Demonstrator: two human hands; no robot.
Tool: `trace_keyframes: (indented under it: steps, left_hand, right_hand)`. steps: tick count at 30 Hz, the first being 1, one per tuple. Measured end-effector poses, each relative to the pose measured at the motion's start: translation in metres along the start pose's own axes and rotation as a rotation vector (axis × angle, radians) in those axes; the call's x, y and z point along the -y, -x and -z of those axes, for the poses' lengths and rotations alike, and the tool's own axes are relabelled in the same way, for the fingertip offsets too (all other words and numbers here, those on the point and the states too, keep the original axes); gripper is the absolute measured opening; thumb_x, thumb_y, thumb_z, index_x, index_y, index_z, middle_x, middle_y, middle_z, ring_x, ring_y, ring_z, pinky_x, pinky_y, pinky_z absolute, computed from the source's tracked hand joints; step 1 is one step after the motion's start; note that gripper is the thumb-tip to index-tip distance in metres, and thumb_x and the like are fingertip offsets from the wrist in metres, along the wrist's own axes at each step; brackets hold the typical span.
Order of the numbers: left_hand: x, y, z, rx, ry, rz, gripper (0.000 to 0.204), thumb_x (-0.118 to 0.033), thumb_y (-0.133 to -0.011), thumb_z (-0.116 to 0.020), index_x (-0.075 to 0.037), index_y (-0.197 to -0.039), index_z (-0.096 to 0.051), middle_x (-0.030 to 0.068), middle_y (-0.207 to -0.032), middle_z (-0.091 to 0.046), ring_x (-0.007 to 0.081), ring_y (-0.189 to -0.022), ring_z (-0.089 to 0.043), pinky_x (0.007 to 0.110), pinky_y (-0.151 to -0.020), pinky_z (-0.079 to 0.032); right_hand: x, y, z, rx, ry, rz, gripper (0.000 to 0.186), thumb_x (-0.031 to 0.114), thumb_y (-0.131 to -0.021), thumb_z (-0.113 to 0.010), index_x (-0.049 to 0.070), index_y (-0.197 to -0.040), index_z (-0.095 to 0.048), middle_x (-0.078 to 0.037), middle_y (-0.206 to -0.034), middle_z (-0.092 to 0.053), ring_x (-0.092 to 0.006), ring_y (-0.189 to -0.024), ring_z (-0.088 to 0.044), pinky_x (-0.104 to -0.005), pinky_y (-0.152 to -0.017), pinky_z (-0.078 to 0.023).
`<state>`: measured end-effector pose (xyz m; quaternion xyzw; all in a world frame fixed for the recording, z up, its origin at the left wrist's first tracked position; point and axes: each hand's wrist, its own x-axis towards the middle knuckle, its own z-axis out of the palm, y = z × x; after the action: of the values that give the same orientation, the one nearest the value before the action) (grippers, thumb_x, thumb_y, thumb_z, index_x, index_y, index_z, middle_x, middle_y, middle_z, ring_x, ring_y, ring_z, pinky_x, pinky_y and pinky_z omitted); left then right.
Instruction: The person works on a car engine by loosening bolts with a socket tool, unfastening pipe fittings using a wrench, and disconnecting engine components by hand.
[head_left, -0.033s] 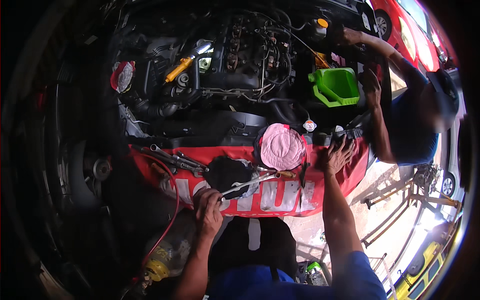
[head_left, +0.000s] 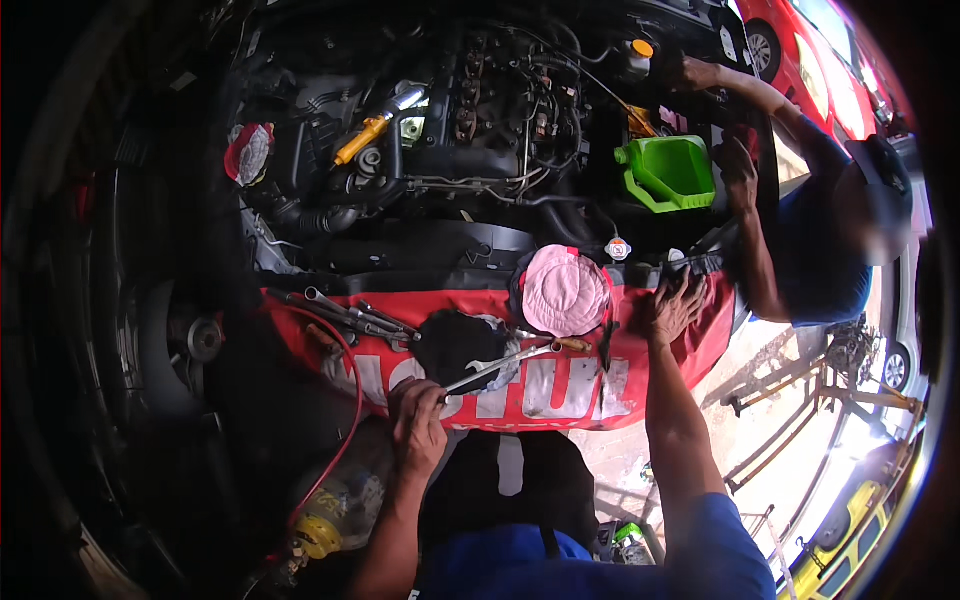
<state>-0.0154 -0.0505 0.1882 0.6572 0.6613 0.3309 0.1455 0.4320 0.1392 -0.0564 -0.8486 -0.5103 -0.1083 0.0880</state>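
My left hand is closed on the end of a long metal wrench, which reaches diagonally across a black cloth on the red fender cover. My right hand lies with fingers apart on the cover's upper right part, at the car's front edge. Other wrenches lie left of the cloth, and a round pink pad sits between the cloth and my right hand. A tool with a wooden handle is below the pad.
An open engine bay holds a yellow cylindrical tool and a green container. A co-worker leans in from the right with both hands at the bay. A red hose hangs left of my left hand; metal stands stand at right.
The view has shifted very slightly. My hands and the wrench look the same.
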Motion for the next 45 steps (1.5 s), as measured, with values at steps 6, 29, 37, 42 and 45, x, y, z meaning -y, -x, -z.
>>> trace_keyframes:
  steps: [6,29,37,42,45]
  left_hand:
    - [-0.036,0.036,0.051,-0.034,0.082,0.053,0.014,-0.003,-0.103,-0.062,0.000,-0.116,-0.068,0.0166,-0.112,-0.071,0.0382,-0.103,-0.070,0.048,-0.094,-0.054]
    - [-0.078,0.068,0.093,0.029,0.093,0.172,0.024,-0.017,-0.109,-0.062,0.003,-0.120,-0.069,0.0203,-0.113,-0.072,0.0407,-0.106,-0.070,0.046,-0.092,-0.054]
    - [-0.070,0.036,-0.010,0.166,0.663,0.351,0.030,-0.022,-0.113,-0.058,0.003,-0.128,-0.065,0.0197,-0.113,-0.075,0.0316,-0.103,-0.074,0.038,-0.088,-0.056]
    - [0.069,0.028,-0.059,0.237,0.346,0.542,0.050,-0.033,-0.105,-0.068,0.010,-0.130,-0.065,0.0273,-0.116,-0.074,0.0388,-0.109,-0.073,0.044,-0.094,-0.057]
    - [0.063,0.010,-0.119,0.310,-0.124,0.449,0.053,-0.034,-0.098,-0.074,0.008,-0.130,-0.065,0.0325,-0.131,-0.065,0.0466,-0.129,-0.060,0.052,-0.113,-0.045]
  right_hand:
    - [-0.025,-0.015,0.052,0.217,-0.336,0.108,0.072,0.047,-0.100,-0.066,0.014,-0.161,-0.044,-0.027,-0.165,-0.036,-0.0498,-0.151,-0.035,-0.0606,-0.122,-0.032]
    - [0.122,0.155,0.261,0.641,-0.705,1.030,0.082,0.027,-0.094,-0.075,0.022,-0.167,-0.037,-0.027,-0.158,-0.044,-0.0473,-0.140,-0.049,-0.0539,-0.115,-0.044]
    - [0.071,0.169,0.267,0.811,-0.502,0.978,0.029,0.020,-0.102,-0.062,0.010,-0.129,-0.061,-0.021,-0.127,-0.071,-0.0396,-0.121,-0.067,-0.0538,-0.099,-0.051]
    - [0.033,0.172,0.233,0.761,-0.707,0.945,0.018,0.023,-0.104,-0.054,0.009,-0.105,-0.065,-0.019,-0.082,-0.073,-0.0442,-0.078,-0.073,-0.0563,-0.065,-0.056]
    - [-0.063,0.173,0.229,0.803,-0.584,0.699,0.019,0.026,-0.101,-0.059,0.011,-0.100,-0.068,-0.018,-0.083,-0.073,-0.0429,-0.078,-0.074,-0.0557,-0.065,-0.057]
